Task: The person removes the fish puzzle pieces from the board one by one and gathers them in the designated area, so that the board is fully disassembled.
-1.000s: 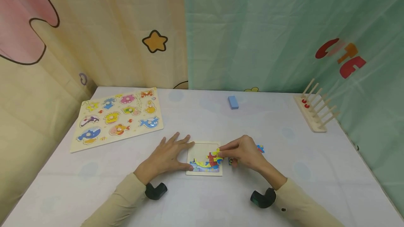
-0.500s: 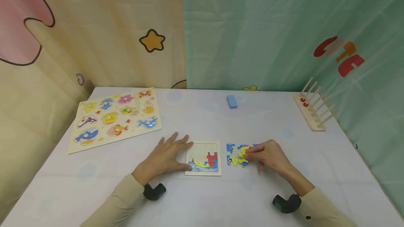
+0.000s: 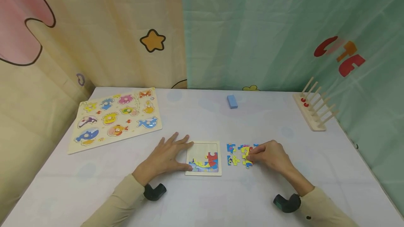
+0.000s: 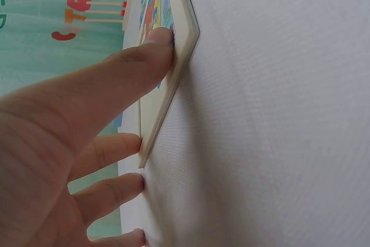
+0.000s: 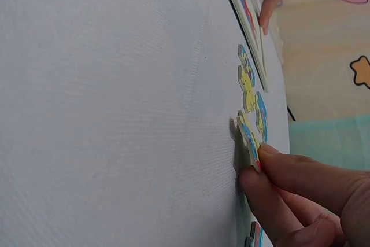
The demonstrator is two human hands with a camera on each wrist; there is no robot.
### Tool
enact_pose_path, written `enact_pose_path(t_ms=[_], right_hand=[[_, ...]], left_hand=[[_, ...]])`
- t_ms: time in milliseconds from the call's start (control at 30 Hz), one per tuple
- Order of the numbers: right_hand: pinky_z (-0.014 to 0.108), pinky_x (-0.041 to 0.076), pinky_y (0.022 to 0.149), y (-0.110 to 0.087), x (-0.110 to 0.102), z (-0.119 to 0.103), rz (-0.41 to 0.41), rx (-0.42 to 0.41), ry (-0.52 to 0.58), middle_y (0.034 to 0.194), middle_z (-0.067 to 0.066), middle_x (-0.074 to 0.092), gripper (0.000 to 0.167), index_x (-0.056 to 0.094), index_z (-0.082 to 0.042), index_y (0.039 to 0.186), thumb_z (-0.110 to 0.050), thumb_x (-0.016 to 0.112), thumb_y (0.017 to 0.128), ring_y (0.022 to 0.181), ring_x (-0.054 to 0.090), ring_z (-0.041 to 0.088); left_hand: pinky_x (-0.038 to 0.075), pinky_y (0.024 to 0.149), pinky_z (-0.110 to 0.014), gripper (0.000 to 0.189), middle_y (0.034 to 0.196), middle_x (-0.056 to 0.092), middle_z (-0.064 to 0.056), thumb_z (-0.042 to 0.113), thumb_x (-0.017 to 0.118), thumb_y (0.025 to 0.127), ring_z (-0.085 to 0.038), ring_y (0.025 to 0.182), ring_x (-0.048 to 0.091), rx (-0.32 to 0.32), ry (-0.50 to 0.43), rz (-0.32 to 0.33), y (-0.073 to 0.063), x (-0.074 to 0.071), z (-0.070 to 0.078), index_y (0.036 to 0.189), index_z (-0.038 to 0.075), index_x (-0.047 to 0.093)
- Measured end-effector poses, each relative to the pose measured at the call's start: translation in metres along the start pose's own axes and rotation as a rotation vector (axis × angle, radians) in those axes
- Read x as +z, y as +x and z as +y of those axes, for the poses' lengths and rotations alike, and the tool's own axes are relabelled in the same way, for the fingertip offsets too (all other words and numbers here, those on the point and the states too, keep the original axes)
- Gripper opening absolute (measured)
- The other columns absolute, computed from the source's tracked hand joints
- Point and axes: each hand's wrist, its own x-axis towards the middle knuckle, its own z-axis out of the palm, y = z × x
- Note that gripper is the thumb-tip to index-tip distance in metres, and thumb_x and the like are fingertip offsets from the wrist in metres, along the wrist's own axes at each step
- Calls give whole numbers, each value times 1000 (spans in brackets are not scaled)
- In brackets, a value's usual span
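My left hand (image 3: 165, 155) lies with spread fingers at the left side of a small wooden jigsaw tray (image 3: 200, 148). In the left wrist view its thumb (image 4: 157, 56) presses on the tray's rim near a corner. Red, yellow and blue pieces (image 3: 212, 160) fill the tray's lower part; bare wood shows above. To the right of the tray, my right hand (image 3: 271, 155) pinches a yellow and blue jigsaw piece (image 5: 248, 137) between thumb and forefinger, tilted close over the table. Loose jigsaw pieces (image 3: 233, 160) lie between the tray and this hand; others are partly hidden behind its fingers.
A large knob puzzle board (image 3: 104, 125) with sea animals lies at the back left. A blue block (image 3: 232, 102) sits near the table's back edge. At the far right stands a wooden peg rack (image 3: 310, 113) with red beads. Curtains hang behind the table.
My right hand has moved right from the tray to the loose pieces, still pinching the yellow and blue jigsaw piece. My left hand stays at the tray.
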Motion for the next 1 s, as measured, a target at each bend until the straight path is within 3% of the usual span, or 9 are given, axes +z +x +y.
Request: enact_pose_path(t_ms=[100, 733, 1000], right_hand=[[32, 46, 67, -1, -1, -2, 10, -4, -53, 82, -5, 72, 17, 79, -19, 77, -34, 86, 71, 85, 62, 14], [30, 42, 59, -4, 4, -8, 33, 10, -93, 76, -9, 70, 11, 78, -22, 76, -29, 84, 72, 78, 59, 13], [30, 42, 55, -7, 1, -15, 69, -14, -92, 69, -7, 68, 15, 78, -15, 84, -27, 82, 76, 70, 58, 14]], left_hand=[[13, 112, -69, 82, 154, 41, -5, 51, 84, 71, -38, 147, 18, -1, 1, 0, 0, 0, 1, 141, 17, 56], [14, 111, -69, 82, 154, 41, -5, 51, 84, 71, -38, 147, 19, -3, 10, 0, 0, 0, 0, 141, 17, 56], [13, 112, -69, 82, 154, 41, -5, 50, 84, 71, -38, 147, 19, -3, 6, 4, 0, 0, 0, 141, 17, 56]])
